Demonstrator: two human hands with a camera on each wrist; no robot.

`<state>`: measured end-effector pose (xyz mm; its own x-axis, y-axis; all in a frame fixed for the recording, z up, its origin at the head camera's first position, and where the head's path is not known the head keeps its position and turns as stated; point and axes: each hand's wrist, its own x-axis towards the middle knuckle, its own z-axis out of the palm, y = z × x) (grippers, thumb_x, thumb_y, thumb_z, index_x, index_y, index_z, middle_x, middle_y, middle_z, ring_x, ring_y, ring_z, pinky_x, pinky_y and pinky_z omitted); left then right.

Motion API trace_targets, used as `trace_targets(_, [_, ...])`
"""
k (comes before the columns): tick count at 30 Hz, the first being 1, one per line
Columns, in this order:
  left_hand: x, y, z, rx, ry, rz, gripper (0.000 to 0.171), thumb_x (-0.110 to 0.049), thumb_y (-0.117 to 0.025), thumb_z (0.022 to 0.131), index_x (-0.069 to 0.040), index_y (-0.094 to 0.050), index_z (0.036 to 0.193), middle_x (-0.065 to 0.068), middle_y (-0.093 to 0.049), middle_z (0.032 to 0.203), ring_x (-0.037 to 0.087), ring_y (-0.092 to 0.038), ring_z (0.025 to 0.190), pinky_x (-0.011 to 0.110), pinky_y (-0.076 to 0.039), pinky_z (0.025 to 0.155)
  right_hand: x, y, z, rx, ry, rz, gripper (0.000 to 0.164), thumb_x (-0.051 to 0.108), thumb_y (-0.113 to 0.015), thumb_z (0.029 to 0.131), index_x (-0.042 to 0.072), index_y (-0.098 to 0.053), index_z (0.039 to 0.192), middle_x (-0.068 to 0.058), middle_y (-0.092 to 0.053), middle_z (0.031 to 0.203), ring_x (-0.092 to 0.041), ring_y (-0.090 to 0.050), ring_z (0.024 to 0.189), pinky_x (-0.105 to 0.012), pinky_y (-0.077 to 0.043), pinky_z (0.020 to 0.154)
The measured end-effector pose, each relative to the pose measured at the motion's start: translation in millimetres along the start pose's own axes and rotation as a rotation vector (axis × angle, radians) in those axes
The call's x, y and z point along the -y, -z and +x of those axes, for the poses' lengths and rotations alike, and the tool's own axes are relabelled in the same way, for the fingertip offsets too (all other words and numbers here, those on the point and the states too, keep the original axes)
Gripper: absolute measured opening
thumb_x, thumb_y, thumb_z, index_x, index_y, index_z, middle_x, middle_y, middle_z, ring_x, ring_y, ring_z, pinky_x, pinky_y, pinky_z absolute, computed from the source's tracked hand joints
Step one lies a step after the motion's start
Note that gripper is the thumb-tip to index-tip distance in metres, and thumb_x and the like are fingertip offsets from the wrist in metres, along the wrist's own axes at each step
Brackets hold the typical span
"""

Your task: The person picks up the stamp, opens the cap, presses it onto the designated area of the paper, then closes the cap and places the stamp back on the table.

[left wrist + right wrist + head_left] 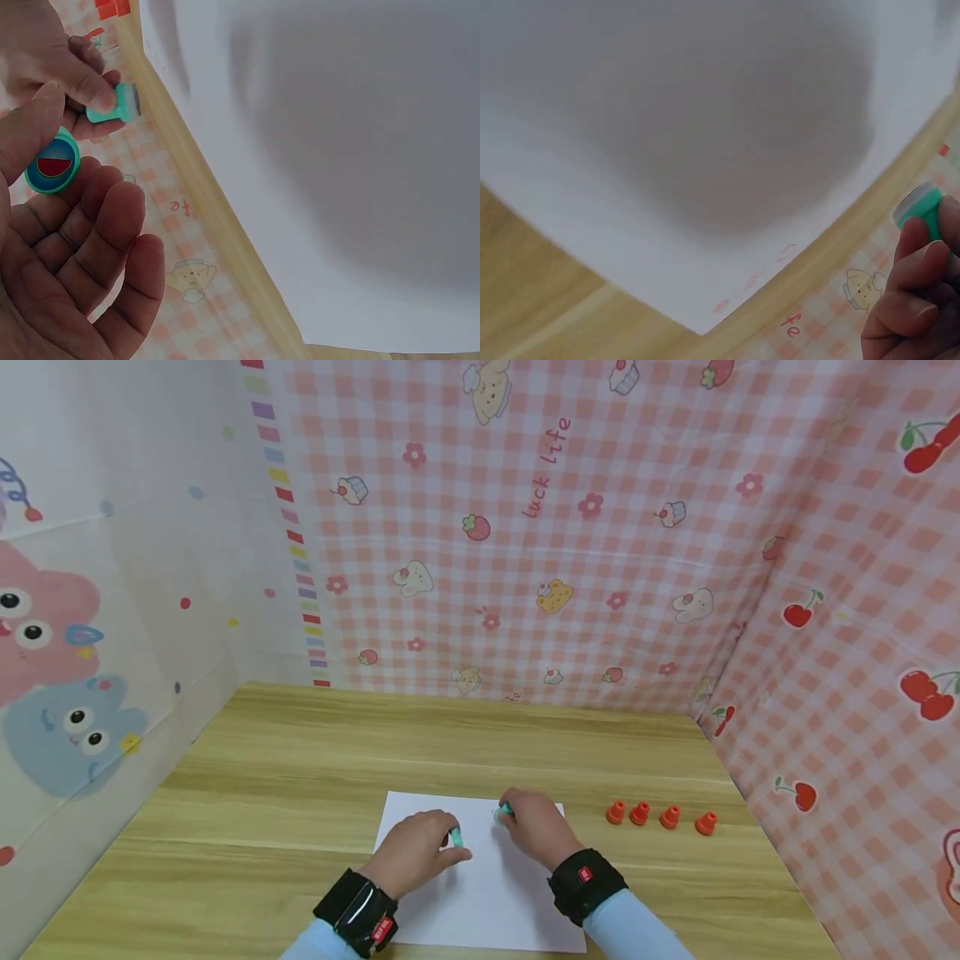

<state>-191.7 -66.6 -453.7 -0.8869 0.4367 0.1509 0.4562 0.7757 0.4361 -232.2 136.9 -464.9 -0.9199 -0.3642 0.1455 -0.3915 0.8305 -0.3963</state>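
My left hand [418, 850] pinches a small round green piece [52, 163] between thumb and forefinger. Its face carries a watermelon slice on blue, seen in the left wrist view. My right hand [536, 827] pinches a green toy stamp [922, 206], its pale end facing outward. Both hands hover over a white sheet of paper [487, 902] with a gap between them. Faint red marks [752, 281] show near one edge of the paper in the right wrist view.
Several small orange-red stamp-like pieces [670, 817] stand in a row right of the paper. The wooden table [247, 810] meets a pink checked cloth [525, 610] at the back and right. A white cartoon cloth [187, 635] hangs on the left.
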Motion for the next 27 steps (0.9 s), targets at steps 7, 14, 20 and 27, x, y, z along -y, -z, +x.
trace_targets(7, [1.2,-0.7,-2.5,-0.007,-0.01,0.031,0.026,-0.037,-0.075,0.078,-0.013,-0.065,0.079,-0.007,-0.053,0.064,0.006,-0.046,0.056,0.024,-0.038,0.048,-2.2,-12.0,2.7,0.026,0.086,-0.19,0.008,0.009,-0.069,0.085,0.006,-0.064,0.091,-0.004,-0.065,0.077,-0.016,-0.056,0.068,-0.036,-0.056,0.067])
trace_targets(14, [3.4,-1.6,-3.9,-0.011,-0.017,0.043,0.027,-0.039,-0.074,0.078,-0.014,-0.065,0.079,-0.008,-0.054,0.065,0.005,-0.046,0.057,0.023,-0.039,0.048,-0.1,-16.4,5.6,0.038,0.073,-0.226,0.008,0.008,-0.069,0.084,0.006,-0.063,0.09,-0.005,-0.064,0.074,-0.016,-0.056,0.066,-0.037,-0.056,0.066])
trace_targets(20, [3.7,-0.8,-6.0,-0.023,-0.035,0.042,0.027,-0.038,-0.075,0.077,-0.013,-0.065,0.08,-0.007,-0.054,0.065,0.005,-0.047,0.057,0.023,-0.039,0.048,0.4,-18.8,7.9,0.052,0.074,-0.244,0.009,0.011,-0.069,0.085,0.006,-0.063,0.09,-0.005,-0.064,0.074,-0.017,-0.056,0.066,-0.037,-0.056,0.067])
trace_targets(27, [5.3,-1.1,-7.2,-0.037,-0.046,0.044,0.028,-0.038,-0.075,0.077,-0.012,-0.066,0.08,-0.006,-0.056,0.065,0.005,-0.046,0.057,0.023,-0.038,0.049,-2.8,-24.9,10.9,0.07,0.091,-0.279,0.008,0.011,-0.067,0.087,0.006,-0.064,0.092,-0.007,-0.067,0.077,-0.018,-0.059,0.067,-0.037,-0.057,0.069])
